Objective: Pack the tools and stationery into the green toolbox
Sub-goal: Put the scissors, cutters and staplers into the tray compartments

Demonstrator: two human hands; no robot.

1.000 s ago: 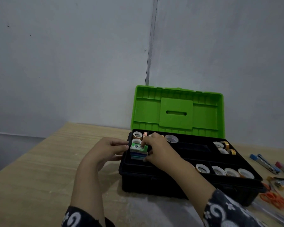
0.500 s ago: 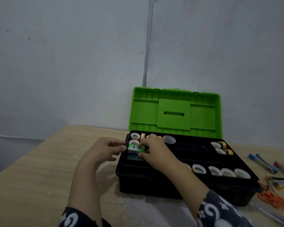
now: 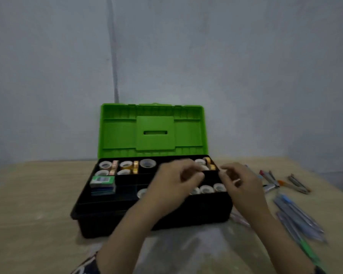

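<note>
A: What has moved since a second ago?

B: Both hands have left the stack of small boxes [image 3: 102, 184]. It now sits alone in the front-left compartment of the toolbox [image 3: 127, 212], green box on top. The hands have crossed to the right side of the tray, and the camera has swung that way too.

A: Head view, then. Where is the left hand [image 3: 174, 182]?

B: Above the middle-right of the tray, fingers curled loosely inward. It is blurred, and I see nothing in its grip.

A: And the right hand [image 3: 239, 184]?

B: Over the right edge of the toolbox, fingers bent. There is a pale streak by the fingertips, but the blur is too heavy; I cannot tell whether that grip holds anything.

A: How does the toolbox stand?

B: On the counter [image 3: 28, 204] near its far edge, black base, green lid [image 3: 152, 131] upright against the wall. Tape rolls [image 3: 125, 168] fill the back-left compartments, a larger roll [image 3: 148, 163] lies just beside them, and more rolls [image 3: 206, 189] lie in a row along the front right, partly hidden by the left hand.

A: What remains outside?

B: Pens [image 3: 297, 218] lie in a loose bunch toward the counter's right edge, well apart from the toolbox. Beyond them, nearer the far right corner, are some small tools [image 3: 297, 183], too blurred to name.
</note>
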